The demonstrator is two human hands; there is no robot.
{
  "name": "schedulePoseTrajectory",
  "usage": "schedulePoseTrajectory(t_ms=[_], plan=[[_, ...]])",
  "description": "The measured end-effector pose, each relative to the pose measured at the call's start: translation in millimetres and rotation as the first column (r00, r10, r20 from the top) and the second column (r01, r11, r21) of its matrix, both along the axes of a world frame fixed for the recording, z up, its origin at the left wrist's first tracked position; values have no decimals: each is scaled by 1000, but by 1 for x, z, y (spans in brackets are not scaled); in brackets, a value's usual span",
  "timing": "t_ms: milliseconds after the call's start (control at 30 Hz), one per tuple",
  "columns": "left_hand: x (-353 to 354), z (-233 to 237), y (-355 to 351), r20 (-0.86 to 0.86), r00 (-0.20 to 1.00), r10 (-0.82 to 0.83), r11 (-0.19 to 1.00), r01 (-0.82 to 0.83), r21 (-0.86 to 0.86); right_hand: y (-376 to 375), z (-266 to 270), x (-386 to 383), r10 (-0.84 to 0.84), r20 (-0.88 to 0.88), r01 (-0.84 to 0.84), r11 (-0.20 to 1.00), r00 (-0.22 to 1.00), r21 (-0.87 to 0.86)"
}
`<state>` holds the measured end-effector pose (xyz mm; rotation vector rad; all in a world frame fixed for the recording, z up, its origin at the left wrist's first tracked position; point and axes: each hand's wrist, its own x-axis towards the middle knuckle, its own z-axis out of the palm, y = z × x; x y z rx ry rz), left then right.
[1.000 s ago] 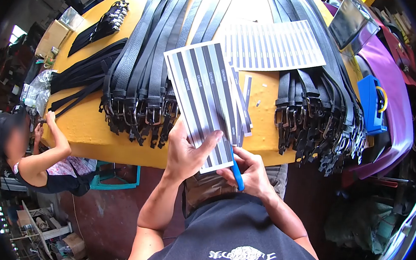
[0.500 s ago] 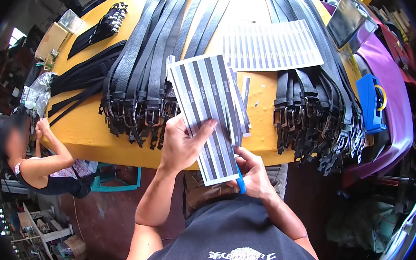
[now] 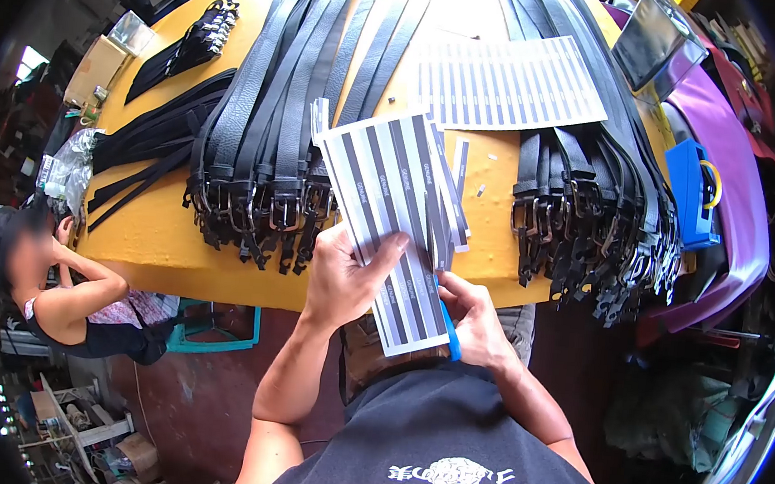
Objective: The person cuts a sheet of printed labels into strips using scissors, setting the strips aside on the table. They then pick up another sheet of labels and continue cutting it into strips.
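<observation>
My left hand (image 3: 346, 271) grips a striped paper sheet (image 3: 386, 196) printed with "GENUINE", its thumb lying across the front. Held at the sheet's right edge, blue-handled scissors (image 3: 451, 331) are in my right hand (image 3: 479, 327); their blades are mostly hidden by the paper. Narrow cut strips (image 3: 460, 170) lie behind the sheet, on the yellow table (image 3: 302, 292). Farther back, a larger striped sheet (image 3: 514, 84) rests partly over black belts.
Black belts with buckles (image 3: 263, 141) lie left of centre, more (image 3: 582, 203) at the right. Black straps (image 3: 156, 124) are farther left. A blue holder (image 3: 690, 193) stands at the right edge. Another person (image 3: 65, 289) sits at the left by a teal stool (image 3: 216, 342).
The held sheet has shifted slightly down and right, along with my left hand. The scissors have turned slightly. The other person's arms have moved a little.
</observation>
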<state>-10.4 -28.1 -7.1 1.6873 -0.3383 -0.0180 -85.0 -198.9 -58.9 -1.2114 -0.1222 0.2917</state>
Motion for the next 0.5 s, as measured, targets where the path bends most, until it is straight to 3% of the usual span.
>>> schedulePoseTrajectory(t_ms=[500], plan=[[1, -1, 0, 45, 999, 17, 1000, -17, -7, 1, -8, 1, -16, -25, 16, 1000, 1000, 20]])
